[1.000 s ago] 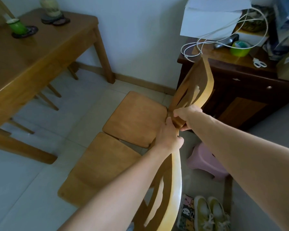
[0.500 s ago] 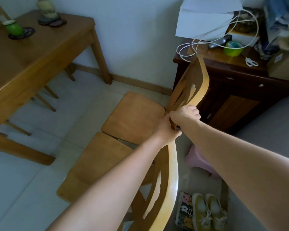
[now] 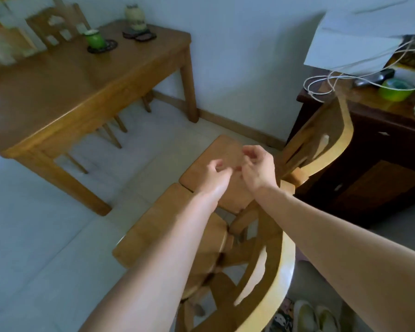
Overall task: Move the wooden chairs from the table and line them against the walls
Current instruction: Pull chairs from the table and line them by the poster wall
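Both hands hover empty in mid-air: the left hand (image 3: 215, 172) and the right hand (image 3: 258, 170) are close together, fingers loosely curled, gripping nothing and touching no wood. Nearest the person, under the forearms, stands the near chair (image 3: 279, 271), its curved back on the person's right and its seat on the left. A pair of pale shoes (image 3: 314, 316) lies on the floor just beside it, on the right. Just beyond, with the two seat corners almost meeting, is the far chair (image 3: 307, 149), its seat directly below the hands and its back close to a dark cabinet (image 3: 374, 168); I cannot tell whether they touch. Together the two chairs form a row running away from the person toward the pale wall (image 3: 237, 56). Farther off, ahead and to the left, stands the wooden table (image 3: 58, 92), its long side angled toward the chairs. A green cup (image 3: 95, 39) and a jar (image 3: 134, 15) sit near its far right corner. Chair legs show beneath it, and a third chair (image 3: 55, 27) stands upright at its far edge. The placed pair looks finished; the remaining work seems to lie forward and left of the hands, on the left hand's side, well out of reach, likely needing a walk round the table's corner.
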The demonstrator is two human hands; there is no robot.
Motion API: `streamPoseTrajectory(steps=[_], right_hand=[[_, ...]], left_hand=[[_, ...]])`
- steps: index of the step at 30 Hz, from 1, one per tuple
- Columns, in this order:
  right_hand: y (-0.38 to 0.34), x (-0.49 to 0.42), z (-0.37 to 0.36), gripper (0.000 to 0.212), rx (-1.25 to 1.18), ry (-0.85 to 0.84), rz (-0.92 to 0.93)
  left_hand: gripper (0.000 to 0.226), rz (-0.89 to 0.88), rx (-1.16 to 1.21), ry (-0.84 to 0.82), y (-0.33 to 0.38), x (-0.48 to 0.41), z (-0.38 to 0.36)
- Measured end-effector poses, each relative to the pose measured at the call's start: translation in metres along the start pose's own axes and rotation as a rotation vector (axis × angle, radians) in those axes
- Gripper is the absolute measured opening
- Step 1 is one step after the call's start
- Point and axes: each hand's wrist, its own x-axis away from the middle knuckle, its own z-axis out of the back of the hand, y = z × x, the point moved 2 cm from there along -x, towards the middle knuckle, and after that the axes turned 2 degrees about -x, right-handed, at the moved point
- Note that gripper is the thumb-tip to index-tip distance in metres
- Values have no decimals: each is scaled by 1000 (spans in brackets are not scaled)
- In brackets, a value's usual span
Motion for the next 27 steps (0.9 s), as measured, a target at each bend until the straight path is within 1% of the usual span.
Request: streamPoseTrajectory(steps=[2, 5, 9, 13, 18, 22, 27], right_hand=[[-8, 9, -20, 23, -58, -54, -58], [-25, 31, -55, 18, -145, -124, -90], [-51, 68, -106, 19, -238, -147, -119], [-83, 116, -159, 22, -355, -166, -144], [-118, 187, -232, 25, -416, -246, -92], [-149, 237, -284, 25, -474, -295, -35], [-204, 287, -337, 24, -563, -383, 67]], left_hand=[[40, 32, 95, 32, -5, 2, 28], [29, 24, 212, 75, -14, 13, 75], [22, 4, 308, 154, -33, 37, 154], [12, -70, 428, 209, -56, 74, 251], [11, -115, 551, 329, -91, 123, 369], [12, -157, 632, 425, -116, 162, 450], [13, -226, 767, 548, -133, 213, 540]])
